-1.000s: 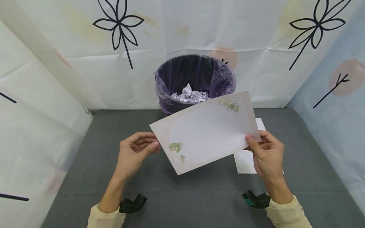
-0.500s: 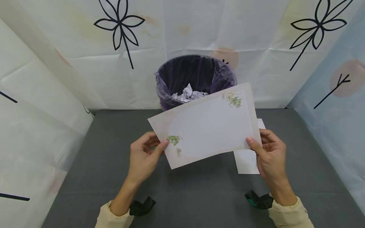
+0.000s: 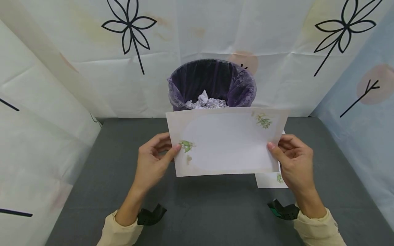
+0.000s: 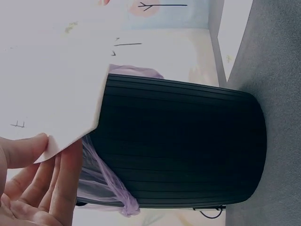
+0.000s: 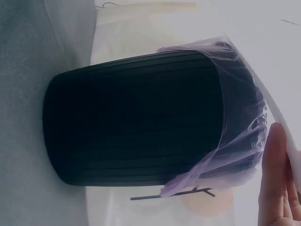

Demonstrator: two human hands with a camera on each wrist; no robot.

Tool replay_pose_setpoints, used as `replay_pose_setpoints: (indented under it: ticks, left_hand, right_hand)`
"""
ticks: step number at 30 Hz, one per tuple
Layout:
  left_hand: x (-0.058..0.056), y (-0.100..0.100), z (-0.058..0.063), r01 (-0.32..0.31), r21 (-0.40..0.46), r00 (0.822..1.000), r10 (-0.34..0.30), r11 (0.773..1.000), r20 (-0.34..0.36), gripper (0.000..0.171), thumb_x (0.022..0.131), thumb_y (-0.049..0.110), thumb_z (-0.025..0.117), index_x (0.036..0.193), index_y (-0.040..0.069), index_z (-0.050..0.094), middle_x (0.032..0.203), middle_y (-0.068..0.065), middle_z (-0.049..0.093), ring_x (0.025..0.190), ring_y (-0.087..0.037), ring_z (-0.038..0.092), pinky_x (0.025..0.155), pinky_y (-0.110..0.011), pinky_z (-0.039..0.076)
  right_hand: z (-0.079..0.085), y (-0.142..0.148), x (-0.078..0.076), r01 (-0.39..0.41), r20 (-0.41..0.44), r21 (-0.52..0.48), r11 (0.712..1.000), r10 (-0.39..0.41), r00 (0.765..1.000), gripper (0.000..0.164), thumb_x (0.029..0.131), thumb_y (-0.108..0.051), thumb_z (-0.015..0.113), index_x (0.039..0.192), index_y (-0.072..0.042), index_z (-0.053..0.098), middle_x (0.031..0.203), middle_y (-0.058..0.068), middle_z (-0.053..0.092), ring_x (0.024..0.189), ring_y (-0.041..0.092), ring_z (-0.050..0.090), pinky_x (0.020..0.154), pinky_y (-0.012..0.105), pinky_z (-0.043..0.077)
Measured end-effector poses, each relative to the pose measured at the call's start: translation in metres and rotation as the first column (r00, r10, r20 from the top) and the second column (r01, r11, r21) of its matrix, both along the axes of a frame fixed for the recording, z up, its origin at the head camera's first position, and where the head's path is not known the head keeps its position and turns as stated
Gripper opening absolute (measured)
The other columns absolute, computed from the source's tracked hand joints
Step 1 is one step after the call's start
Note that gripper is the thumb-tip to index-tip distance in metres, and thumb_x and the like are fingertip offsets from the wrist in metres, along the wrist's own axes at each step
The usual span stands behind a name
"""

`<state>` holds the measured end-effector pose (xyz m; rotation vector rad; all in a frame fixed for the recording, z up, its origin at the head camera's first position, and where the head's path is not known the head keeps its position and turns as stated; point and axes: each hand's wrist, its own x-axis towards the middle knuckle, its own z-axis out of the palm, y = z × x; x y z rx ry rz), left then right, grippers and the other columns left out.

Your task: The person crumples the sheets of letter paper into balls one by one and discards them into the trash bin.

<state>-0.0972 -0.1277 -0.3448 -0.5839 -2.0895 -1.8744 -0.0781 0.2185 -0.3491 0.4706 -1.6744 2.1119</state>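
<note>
Sheet of paper (image 3: 227, 143) held between left hand (image 3: 154, 160) and right hand (image 3: 295, 164)

We see a dark grey table (image 3: 212, 218) below the fingers, with pale cloth (image 3: 200, 34) hung beyond them, printed with black leaf outlines, and bluish cloth (image 3: 369, 143) off to the right hand's side. Farther out than the fingertips, between the two hands, we find a dark ribbed bin (image 4: 183, 141) standing on the grey surface; its purple liner (image 3: 244, 89) folds over the rim, and crumpled white paper (image 3: 206, 101) lies inside. Beneath the right fingers, partly hidden, a second sheet (image 3: 271, 181) rests on the table.

The held sheet is raised off the table, its printed face towards us: a cream border around a whiter middle, one green sprig beside the left thumb and another above the right thumb. We see each hand pinching a side edge, thumb in front and fingers behind.

Half a second ago we had the sheet slanting, its right end higher; now it lies almost level between the fingers, its top edge crossing in front of the bin. A second ago, the left thumb was only at the edge; now it presses on the face. By the right hand, we now also glimpse the second sheet's green sprig.
</note>
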Motion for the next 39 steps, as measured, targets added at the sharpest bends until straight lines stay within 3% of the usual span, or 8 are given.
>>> replay_pose_setpoints:
  ticks: [7, 11, 18, 25, 30, 32, 36, 39]
  left_hand:
    - [-0.001, 0.002, 0.001, 0.005, -0.015, 1.0, -0.005, 1.0, 0.005, 0.039, 0.087, -0.012, 0.072, 0.125, -0.007, 0.064, 0.097, -0.021, 0.073, 0.081, -0.017, 0.072, 0.063, -0.029, 0.06]
    - [-0.003, 0.004, 0.001, -0.005, -0.025, 1.0, 0.005, 1.0, -0.011, 0.039, 0.087, -0.012, 0.073, 0.125, -0.007, 0.065, 0.096, -0.02, 0.073, 0.082, -0.018, 0.073, 0.065, -0.027, 0.059]
    - [-0.002, 0.009, 0.005, -0.013, -0.041, 0.999, 0.014, 0.999, 0.035, 0.04, 0.087, -0.011, 0.073, 0.126, -0.008, 0.064, 0.094, -0.02, 0.073, 0.08, -0.022, 0.074, 0.068, -0.027, 0.06]
    - [-0.002, 0.014, 0.008, 0.003, -0.031, 0.998, -0.002, 1.0, 0.06, 0.041, 0.087, -0.01, 0.073, 0.127, -0.008, 0.063, 0.094, -0.021, 0.073, 0.08, -0.024, 0.073, 0.069, -0.027, 0.06]
    - [-0.002, 0.016, 0.008, 0.031, -0.003, 0.998, -0.03, 1.0, 0.056, 0.039, 0.088, -0.011, 0.072, 0.126, -0.008, 0.063, 0.095, -0.021, 0.072, 0.082, -0.02, 0.073, 0.068, -0.028, 0.06]
    - [-0.002, 0.017, 0.008, 0.045, 0.01, 0.998, -0.046, 0.999, 0.046, 0.039, 0.088, -0.012, 0.072, 0.126, -0.009, 0.063, 0.096, -0.022, 0.072, 0.084, -0.019, 0.072, 0.067, -0.029, 0.061]
    - [-0.002, 0.018, 0.007, 0.073, 0.025, 0.997, -0.074, 0.997, 0.018, 0.038, 0.088, -0.013, 0.071, 0.125, -0.009, 0.063, 0.097, -0.022, 0.072, 0.085, -0.018, 0.072, 0.066, -0.03, 0.061]
    - [-0.002, 0.019, 0.007, 0.088, 0.03, 0.996, -0.088, 0.996, -0.005, 0.037, 0.088, -0.015, 0.07, 0.124, -0.01, 0.064, 0.097, -0.023, 0.071, 0.085, -0.017, 0.072, 0.067, -0.029, 0.061]
  right_hand:
    - [0.005, -0.002, 0.003, 0.039, 0.013, 0.041, 0.998, -0.04, 0.999, 0.024, 0.086, 0.029, 0.055, 0.108, 0.019, 0.052, 0.112, 0.017, 0.072, 0.096, 0.023, 0.072, 0.074, 0.029, 0.06]
    - [0.008, -0.002, 0.005, 0.031, -0.075, 0.116, 0.993, -0.022, 0.997, 0.028, 0.086, 0.027, 0.055, 0.113, 0.019, 0.05, 0.114, 0.016, 0.069, 0.099, 0.023, 0.07, 0.075, 0.026, 0.06]
    - [0.011, -0.012, 0.012, -0.063, -0.185, 0.167, 0.984, 0.094, 0.978, 0.04, 0.089, 0.02, 0.058, 0.127, 0.021, 0.046, 0.125, 0.019, 0.063, 0.105, 0.024, 0.067, 0.081, 0.027, 0.059]
    - [0.01, -0.026, 0.009, -0.127, -0.309, 0.085, 0.988, 0.148, 0.94, 0.025, 0.095, 0.004, 0.063, 0.112, 0.015, 0.048, 0.144, 0.024, 0.047, 0.121, 0.033, 0.054, 0.085, 0.027, 0.056]
    - [0.015, -0.033, 0.007, -0.162, -0.271, 0.132, 0.978, 0.193, 0.943, 0.01, 0.096, 0.003, 0.063, 0.106, 0.007, 0.063, 0.153, 0.027, 0.036, 0.14, 0.044, 0.034, 0.102, 0.037, 0.046]
    - [0.016, -0.034, 0.007, -0.183, -0.246, 0.18, 0.966, 0.224, 0.943, 0.014, 0.097, 0.004, 0.06, 0.108, 0.004, 0.069, 0.156, 0.03, 0.03, 0.142, 0.047, 0.029, 0.107, 0.039, 0.042]
    - [0.017, -0.032, 0.007, -0.251, -0.19, 0.242, 0.937, 0.299, 0.935, 0.031, 0.097, 0.015, 0.049, 0.12, 0.007, 0.069, 0.159, 0.029, 0.019, 0.141, 0.043, 0.032, 0.104, 0.037, 0.046]
    - [0.016, -0.03, 0.006, -0.307, -0.13, 0.246, 0.919, 0.345, 0.93, 0.041, 0.094, 0.021, 0.044, 0.128, 0.008, 0.064, 0.159, 0.025, 0.021, 0.136, 0.037, 0.041, 0.098, 0.034, 0.05]
